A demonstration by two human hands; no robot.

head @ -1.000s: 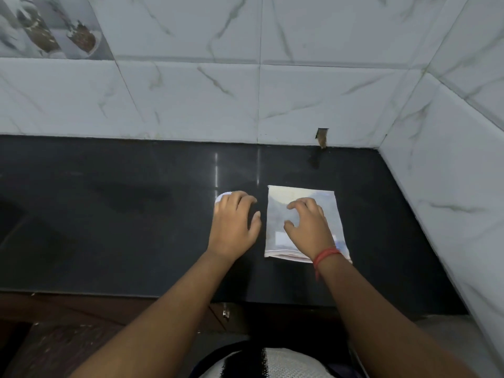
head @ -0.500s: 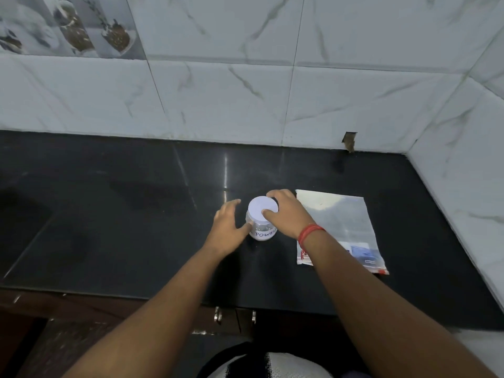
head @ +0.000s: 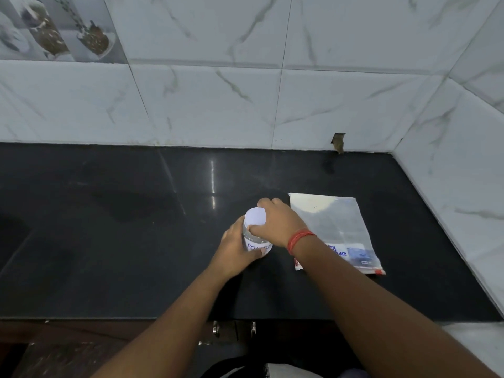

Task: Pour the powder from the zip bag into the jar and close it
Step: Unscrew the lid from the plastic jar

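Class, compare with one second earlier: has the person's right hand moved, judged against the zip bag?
Yes. The right hand has left the zip bag, crossing leftward past its left edge, and now grips the white lid of the jar.

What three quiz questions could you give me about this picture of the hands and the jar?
1. True or false: the white lid is on the jar.
2. Which hand holds the jar's body? A) left hand B) right hand
3. Fill in: the zip bag lies flat on the black ____.

Key
1. True; the right hand grips it.
2. A.
3. Counter; the bag lies to the right of the jar, and neither hand holds it.
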